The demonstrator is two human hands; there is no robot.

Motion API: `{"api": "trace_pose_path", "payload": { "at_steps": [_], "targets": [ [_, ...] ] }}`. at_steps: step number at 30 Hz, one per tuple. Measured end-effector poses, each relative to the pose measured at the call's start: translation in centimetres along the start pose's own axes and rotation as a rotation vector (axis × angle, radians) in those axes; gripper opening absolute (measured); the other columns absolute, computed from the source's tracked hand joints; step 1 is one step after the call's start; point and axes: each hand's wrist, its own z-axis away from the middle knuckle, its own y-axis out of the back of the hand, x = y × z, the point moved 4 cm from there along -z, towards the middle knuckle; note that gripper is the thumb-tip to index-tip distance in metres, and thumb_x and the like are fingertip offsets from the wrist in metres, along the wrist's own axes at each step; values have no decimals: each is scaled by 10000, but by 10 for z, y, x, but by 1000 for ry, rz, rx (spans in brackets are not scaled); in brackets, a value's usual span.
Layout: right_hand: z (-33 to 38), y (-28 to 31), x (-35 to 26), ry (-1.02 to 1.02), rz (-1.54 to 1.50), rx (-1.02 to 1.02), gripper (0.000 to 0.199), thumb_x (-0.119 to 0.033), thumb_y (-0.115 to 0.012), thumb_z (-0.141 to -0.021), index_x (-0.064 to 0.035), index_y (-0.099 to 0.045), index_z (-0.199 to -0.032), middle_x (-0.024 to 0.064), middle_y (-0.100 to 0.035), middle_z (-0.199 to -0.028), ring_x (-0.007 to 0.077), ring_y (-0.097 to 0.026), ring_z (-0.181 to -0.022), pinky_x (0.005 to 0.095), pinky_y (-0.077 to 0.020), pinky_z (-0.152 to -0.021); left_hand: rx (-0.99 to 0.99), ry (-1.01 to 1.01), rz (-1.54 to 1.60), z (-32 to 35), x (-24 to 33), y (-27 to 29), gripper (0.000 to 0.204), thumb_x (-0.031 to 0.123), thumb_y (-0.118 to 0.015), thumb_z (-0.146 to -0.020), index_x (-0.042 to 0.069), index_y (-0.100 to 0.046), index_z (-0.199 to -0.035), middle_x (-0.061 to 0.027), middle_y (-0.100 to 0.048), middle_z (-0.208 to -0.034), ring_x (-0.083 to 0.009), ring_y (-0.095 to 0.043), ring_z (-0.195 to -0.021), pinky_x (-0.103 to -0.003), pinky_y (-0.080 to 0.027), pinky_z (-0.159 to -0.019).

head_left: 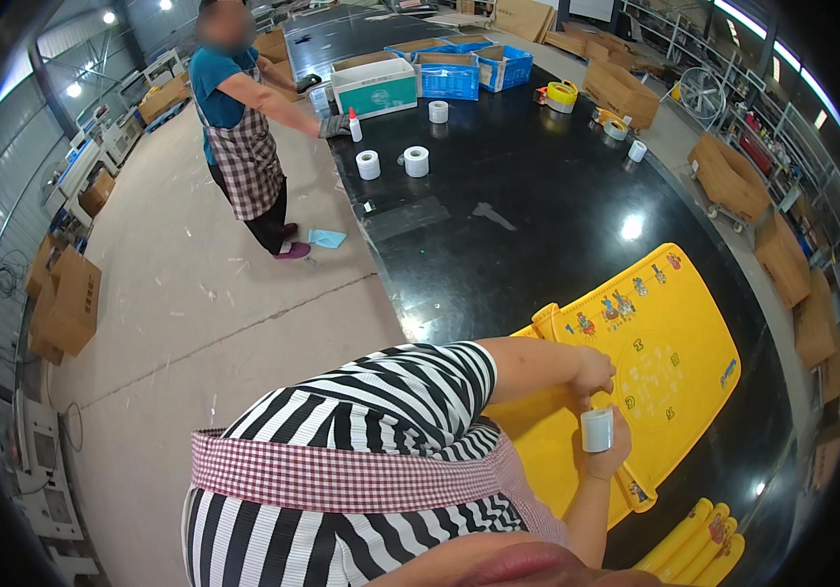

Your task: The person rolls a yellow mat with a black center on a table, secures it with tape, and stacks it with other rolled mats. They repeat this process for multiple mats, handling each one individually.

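Note:
Over a yellow plastic panel [696,333] decorated with small cartoon stickers, my two hands work close together. My right hand [619,448] is wrapped around a pale roll of labels or tape [597,431]. Just beyond the roll, my left hand [594,371] bends down to the panel with its fingers pressed together; whatever is in them is too small or hidden to make out. The panel lies flat on the black table [557,196], with a raised ridge across it under my hands. Part of it is covered by my arms.
Yellow slats [699,548] lie at the lower right. White rolls [416,161], a red-capped bottle [355,125], a white-and-green box [374,86], blue crates [447,76] and yellow tape [562,95] stand farther up the table. A co-worker [244,117] in an apron stands at its left edge.

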Motion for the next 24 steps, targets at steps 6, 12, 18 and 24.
{"api": "trace_pose_path", "payload": {
  "at_steps": [6,12,18,24],
  "targets": [
    [-6,5,-21,175,125,63,490,-209,-822,-749,-14,-664,-1170,197,-702,-1065,409,-671,-962,468,-554,-855,6,12,29,2,-3,2,679,578,-777,-826,160,-695,-1354,-122,-656,-1248,-351,-596,-1209,-462,-498,-1020],
    [-2,6,-17,122,116,34,470,-208,-828,-732,-39,-670,-1141,180,-696,-1042,404,-666,-945,475,-550,-833,-6,9,85,-4,-4,2,694,537,-813,-781,144,-703,-1341,-142,-673,-1241,-363,-613,-1204,-462,-505,-1015],
    [-17,8,-37,124,364,-159,504,-266,-870,-655,-106,-686,-1097,135,-715,-1077,369,-679,-981,456,-557,-863,54,-19,100,-3,-22,-8,662,456,-856,-731,139,-720,-1296,-151,-686,-1228,-365,-625,-1185,-472,-499,-1025],
    [-20,13,-24,153,183,53,545,-249,-892,-656,-103,-714,-1150,112,-743,-1109,341,-710,-1042,427,-566,-937,-20,28,166,-5,-15,13,639,445,-818,-768,121,-710,-1308,-148,-684,-1216,-364,-629,-1168,-444,-510,-1003]
  ]
}}
